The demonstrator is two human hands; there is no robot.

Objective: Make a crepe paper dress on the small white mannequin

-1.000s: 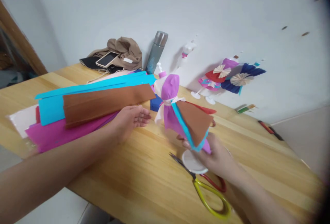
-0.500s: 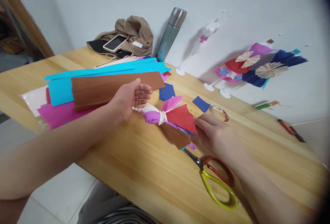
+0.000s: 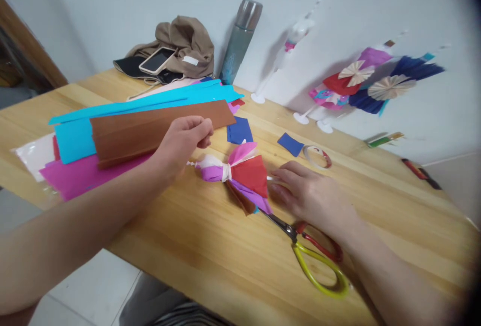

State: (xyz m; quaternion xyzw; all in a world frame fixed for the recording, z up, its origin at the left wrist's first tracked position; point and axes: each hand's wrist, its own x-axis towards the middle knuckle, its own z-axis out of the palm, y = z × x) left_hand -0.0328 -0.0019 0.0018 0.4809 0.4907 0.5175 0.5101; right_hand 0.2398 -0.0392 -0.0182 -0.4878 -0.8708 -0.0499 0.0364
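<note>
My right hand (image 3: 306,191) pinches a thin white stick at the lower end of a paper-dressed figure (image 3: 250,176). Red, pink, purple, brown and white paper pieces flare out from a white band tied round its waist; a beaded white tip points left. My left hand (image 3: 190,135) hovers above the tip with its fingers curled in, and no object shows in them. Beneath the left hand lies a folded sheet of brown crepe paper (image 3: 131,133). Scissors (image 3: 291,233) with one red and one yellow handle lie below the right hand, their blade tips under the paper skirt.
Blue (image 3: 80,143) and magenta paper (image 3: 90,178) lie at left. Behind are a brown cloth bag (image 3: 195,40), a phone (image 3: 158,59) and a flask (image 3: 240,40). Blue scraps (image 3: 290,144), a tape roll (image 3: 317,157) and dressed figures on stands (image 3: 338,85) are at right.
My left hand has gone from spread fingers to curled ones and lifted slightly. The figure has turned in my right hand, its brown piece now mostly behind the purple. The view has shifted a little.
</note>
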